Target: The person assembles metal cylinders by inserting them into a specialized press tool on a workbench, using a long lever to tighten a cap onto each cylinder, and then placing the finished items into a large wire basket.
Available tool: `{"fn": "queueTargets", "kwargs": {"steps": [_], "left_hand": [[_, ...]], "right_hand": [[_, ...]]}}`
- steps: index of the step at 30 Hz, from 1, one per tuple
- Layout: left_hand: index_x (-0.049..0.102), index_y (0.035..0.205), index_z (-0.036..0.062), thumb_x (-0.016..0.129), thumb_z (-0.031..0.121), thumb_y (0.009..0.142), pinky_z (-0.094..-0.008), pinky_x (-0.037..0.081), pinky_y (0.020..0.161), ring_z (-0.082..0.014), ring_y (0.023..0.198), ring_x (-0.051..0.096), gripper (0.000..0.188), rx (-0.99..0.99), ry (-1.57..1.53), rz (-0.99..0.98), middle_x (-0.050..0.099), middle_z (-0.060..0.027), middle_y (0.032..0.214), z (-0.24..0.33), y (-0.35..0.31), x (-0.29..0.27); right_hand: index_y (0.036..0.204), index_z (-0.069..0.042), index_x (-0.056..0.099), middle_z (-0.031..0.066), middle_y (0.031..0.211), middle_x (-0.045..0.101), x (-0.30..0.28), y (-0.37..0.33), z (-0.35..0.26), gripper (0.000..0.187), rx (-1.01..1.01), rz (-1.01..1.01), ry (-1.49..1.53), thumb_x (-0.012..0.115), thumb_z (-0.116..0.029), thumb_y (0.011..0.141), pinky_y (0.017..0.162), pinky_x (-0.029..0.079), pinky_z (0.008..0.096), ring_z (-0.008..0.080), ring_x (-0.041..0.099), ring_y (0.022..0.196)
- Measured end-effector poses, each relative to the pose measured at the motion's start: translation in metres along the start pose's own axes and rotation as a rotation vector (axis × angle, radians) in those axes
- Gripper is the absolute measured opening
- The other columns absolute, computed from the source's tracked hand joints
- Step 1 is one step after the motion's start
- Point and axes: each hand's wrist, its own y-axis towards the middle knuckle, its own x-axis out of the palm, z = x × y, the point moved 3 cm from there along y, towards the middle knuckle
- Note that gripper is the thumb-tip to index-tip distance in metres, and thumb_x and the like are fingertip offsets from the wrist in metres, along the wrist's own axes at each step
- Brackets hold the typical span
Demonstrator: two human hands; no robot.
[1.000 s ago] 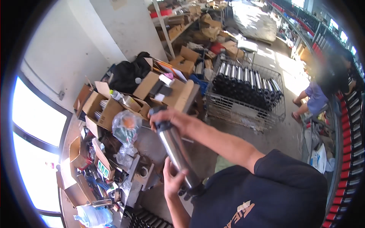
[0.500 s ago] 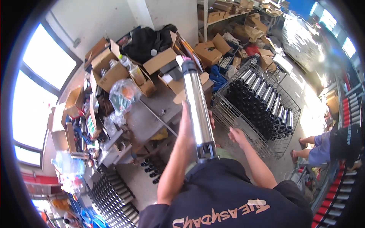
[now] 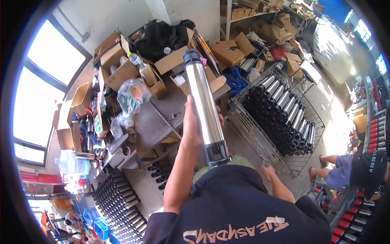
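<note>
My left hand (image 3: 192,128) is wrapped round a shiny metal cylinder (image 3: 204,103) with black end caps. The cylinder stands tilted in front of my chest, its top end leaning away to the left. Its lower cap has openings in the side. Fingertips of that hand show past the cylinder's right side. Lower and to the right, my right hand (image 3: 269,173) hangs apart from the cylinder with its fingers curled in. Nothing shows in it. The nearest thing to it is a wire cage (image 3: 260,136).
Black-and-silver cylinders (image 3: 290,106) fill the cage. A cluttered workbench (image 3: 148,126) with cardboard boxes (image 3: 120,75) and a plastic bag (image 3: 133,96) stands ahead left. More cylinders (image 3: 120,203) stand in rows at lower left. Another person (image 3: 363,168) is at the right by a rack.
The cylinder has shifted left in my left hand's grip, its top tilting further left. My right hand has dropped lower and moved slightly right, its fingers more curled.
</note>
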Motion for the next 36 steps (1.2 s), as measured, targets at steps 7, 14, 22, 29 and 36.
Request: {"fn": "queueTargets", "kwargs": {"steps": [7, 14, 22, 29, 36], "left_hand": [[0.055, 0.12, 0.0, 0.026, 0.059, 0.105, -0.0404, 0.06, 0.067, -0.0288, 0.077, 0.07, 0.068, 0.152, 0.381, 0.146, 0.066, -0.0188, 0.094, 0.022, -0.001, -0.008], [0.051, 0.117, 0.0063, 0.033, 0.081, 0.092, -0.0457, 0.056, 0.069, -0.0282, 0.077, 0.063, 0.081, -0.069, -0.203, -0.234, 0.062, -0.0137, 0.095, -0.02, 0.024, -0.06], [0.045, 0.135, 0.0108, 0.036, 0.074, 0.096, -0.0371, 0.048, 0.064, -0.0223, 0.07, 0.053, 0.074, 0.074, -0.472, -0.27, 0.053, -0.0114, 0.088, -0.005, 0.01, -0.061], [0.049, 0.122, 0.0038, 0.022, 0.076, 0.097, -0.0435, 0.057, 0.066, -0.0295, 0.074, 0.063, 0.081, 0.114, -0.169, 0.077, 0.06, -0.0159, 0.09, 0.036, -0.012, -0.066], [0.04, 0.122, -0.0083, 0.036, 0.067, 0.099, -0.0453, 0.057, 0.075, -0.0308, 0.082, 0.061, 0.079, -0.028, -0.437, -0.014, 0.055, -0.0207, 0.097, 0.074, -0.026, -0.084]], "right_hand": [[0.107, 0.001, 0.068, 0.0059, 0.085, 0.071, 0.071, -0.017, -0.154, 0.036, -0.434, -0.025, -0.01, 0.065, -0.034, 0.097, 0.061, 0.051, 0.0277, 0.0119, 0.064, 0.068], [0.103, -0.001, 0.073, 0.0131, 0.09, 0.074, 0.088, -0.006, -0.108, 0.046, -0.466, -0.005, -0.323, 0.068, -0.044, 0.089, 0.077, 0.056, 0.0367, 0.0214, 0.069, 0.082], [0.079, -0.001, 0.071, 0.0082, 0.067, 0.064, 0.049, -0.05, -0.045, 0.032, 0.014, -0.03, -0.242, 0.065, -0.03, 0.09, 0.048, 0.043, 0.0342, 0.0169, 0.056, 0.05], [0.081, 0.002, 0.069, 0.0094, 0.067, 0.065, 0.075, -0.026, -0.073, 0.032, -0.099, -0.046, -0.192, 0.066, -0.029, 0.088, 0.049, 0.045, 0.0341, 0.0179, 0.058, 0.052], [0.094, 0.003, 0.071, 0.0122, 0.081, 0.073, 0.128, -0.02, -0.151, 0.035, -0.332, -0.169, -0.259, 0.068, -0.031, 0.092, 0.056, 0.054, 0.0319, 0.018, 0.069, 0.066]]}}
